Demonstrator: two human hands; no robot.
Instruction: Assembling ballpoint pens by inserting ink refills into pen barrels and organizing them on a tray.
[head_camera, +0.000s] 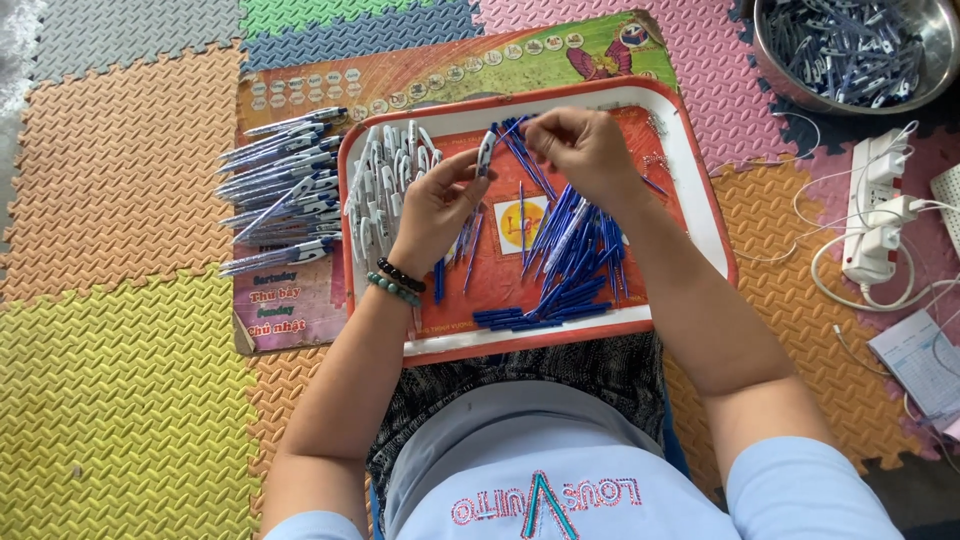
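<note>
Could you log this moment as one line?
left hand: holds white pen barrel | right hand: holds blue refill | under: red plastic tray

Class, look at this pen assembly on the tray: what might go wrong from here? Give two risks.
1. The left hand holds a white pen part by the fingertips while the right hand works a thin blue piece at it; either could slip and drop.
2. The tray seems to rest on the lap; a tilt might spill the blue pile.
</note>
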